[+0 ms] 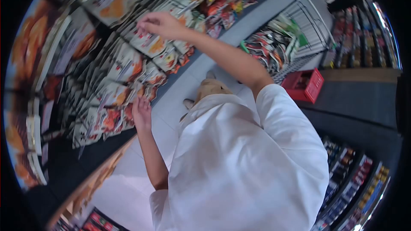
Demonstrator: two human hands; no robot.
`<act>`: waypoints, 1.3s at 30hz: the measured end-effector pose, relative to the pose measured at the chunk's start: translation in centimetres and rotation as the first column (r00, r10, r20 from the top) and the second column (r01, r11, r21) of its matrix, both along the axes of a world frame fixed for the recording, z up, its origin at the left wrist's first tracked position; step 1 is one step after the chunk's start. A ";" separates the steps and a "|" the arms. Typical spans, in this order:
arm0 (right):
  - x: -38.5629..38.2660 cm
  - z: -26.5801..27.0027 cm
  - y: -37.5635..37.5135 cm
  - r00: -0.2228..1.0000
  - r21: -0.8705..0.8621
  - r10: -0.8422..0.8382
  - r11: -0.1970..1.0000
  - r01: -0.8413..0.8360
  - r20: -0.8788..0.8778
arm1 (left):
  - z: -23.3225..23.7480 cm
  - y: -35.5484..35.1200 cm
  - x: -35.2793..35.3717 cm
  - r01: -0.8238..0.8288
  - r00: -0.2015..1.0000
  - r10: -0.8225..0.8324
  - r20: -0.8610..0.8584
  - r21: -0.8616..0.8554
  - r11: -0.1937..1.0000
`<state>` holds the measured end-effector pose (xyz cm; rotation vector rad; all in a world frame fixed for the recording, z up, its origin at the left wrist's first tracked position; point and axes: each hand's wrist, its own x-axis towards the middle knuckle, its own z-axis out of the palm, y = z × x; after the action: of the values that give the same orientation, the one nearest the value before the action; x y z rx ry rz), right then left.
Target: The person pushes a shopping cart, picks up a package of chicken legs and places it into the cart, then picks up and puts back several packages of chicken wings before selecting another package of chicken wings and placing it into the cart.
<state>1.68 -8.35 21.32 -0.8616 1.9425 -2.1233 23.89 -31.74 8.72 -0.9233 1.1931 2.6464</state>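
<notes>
The right hand point(160, 25) is over the upper rows of packets point(125, 65), fingers loosely curled (whether it grips one, I cannot tell). The left hand point(141, 110) is released, beside the lower packets. The packets stand in rows on the display; a cart point(314, 25) and red crate point(302, 84) are opposite.

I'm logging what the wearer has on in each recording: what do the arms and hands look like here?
The left hand and right hand are bare, with no gloves, and no watch or band shows on either wrist. The white top has short, loose, plain sleeves that leave the forearms uncovered. The picture is too soft to rule out a thin ring.
</notes>
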 end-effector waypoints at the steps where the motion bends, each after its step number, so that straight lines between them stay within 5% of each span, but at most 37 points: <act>1: 2.3 -0.8 2.3 0.998 -0.038 -0.017 0.999 0.019 0.061 | -3.1 0.4 0.7 -0.022 0.998 0.019 0.052 0.075 0.997; 5: 11.0 -8.8 12.8 0.908 0.083 -0.285 0.958 0.273 0.306 | -18.3 2.6 5.7 -0.082 0.942 -0.034 0.333 0.328 0.941; 7: 14.8 -12.8 19.0 0.773 0.204 -0.493 0.870 0.450 0.399 | -30.2 2.0 10.0 0.281 0.908 -0.335 0.253 0.227 0.932; 8: 16.5 -14.0 22.3 0.693 0.263 -0.592 0.805 0.532 0.411 | -33.9 1.7 12.1 0.503 0.843 -0.506 0.185 0.065 0.862; 9: 17.8 -14.9 25.3 0.572 0.295 -0.678 0.725 0.622 0.461 | -36.4 0.9 14.3 0.683 0.706 -0.702 0.095 -0.352 0.640; 11: 19.6 -15.7 30.7 0.330 0.352 -0.800 0.537 0.766 0.501 | -38.9 -0.7 16.8 0.466 0.526 -0.841 0.130 -0.871 0.157; 13: 20.5 -16.8 35.1 0.164 0.337 -0.797 0.419 0.843 0.582 | -36.4 0.0 15.7 0.736 0.665 -0.632 0.398 -0.495 0.462; 15: 20.5 -18.8 38.7 0.022 0.298 -0.709 0.325 0.898 0.705 | -31.9 0.9 13.8 0.637 0.567 -0.421 0.708 -0.052 0.769; 17: 19.9 -22.2 42.1 -0.047 0.331 -0.643 0.329 0.884 0.765 | -27.4 1.1 11.3 0.645 0.659 -0.407 0.632 -0.196 0.739; 18: 19.4 -23.3 43.3 -0.096 0.359 -0.616 0.320 0.877 0.782 | -24.5 2.1 9.5 0.516 0.684 -0.303 0.663 -0.148 0.844; 24: 16.9 -29.9 52.9 -0.199 0.432 -0.562 0.316 0.845 0.802 | -17.4 8.3 4.7 0.422 0.733 -0.110 0.671 -0.322 0.847; 26: 16.7 -32.2 56.8 -0.219 0.349 -0.449 0.229 0.909 0.866 | -14.9 11.3 4.2 0.584 0.728 -0.266 0.631 -0.369 0.723; 28: 17.0 -36.4 61.8 -0.163 0.203 -0.332 0.088 0.975 0.929 | -15.3 12.1 4.5 0.719 0.689 -0.455 0.565 -0.451 0.528; 31: 16.9 -38.4 66.6 -0.173 0.116 -0.150 -0.326 0.938 0.973 | -10.3 18.0 2.4 0.726 0.649 -0.342 0.679 -0.419 0.545; 32: 17.3 -39.1 67.4 -0.160 0.119 -0.102 -0.329 0.937 0.982 | -9.5 18.6 2.6 0.730 0.664 -0.384 0.642 -0.444 0.520; 34: 16.9 -40.9 69.6 -0.114 0.104 -0.011 -0.330 0.938 0.993 | -8.7 19.6 2.0 0.778 0.624 -0.449 0.640 -0.454 0.434; 36: 18.9 -50.4 74.3 0.227 -0.182 0.063 -0.415 0.892 0.972 | -8.1 20.2 2.4 0.777 0.627 -0.450 0.636 -0.470 0.419; 38: 20.3 -53.9 78.2 0.348 -0.193 0.273 -0.465 0.864 0.897 | -6.9 21.5 2.5 0.732 0.667 -0.367 0.648 -0.480 0.483; 39: 19.3 -53.6 77.9 0.206 -0.036 0.286 -0.504 0.863 0.936 | -7.1 21.2 2.5 0.746 0.653 -0.365 0.664 -0.478 0.464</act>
<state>20.99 69.56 -32.24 1.7703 -0.7783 -3.1410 26.42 -10.55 1.65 -0.9129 1.9856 1.2391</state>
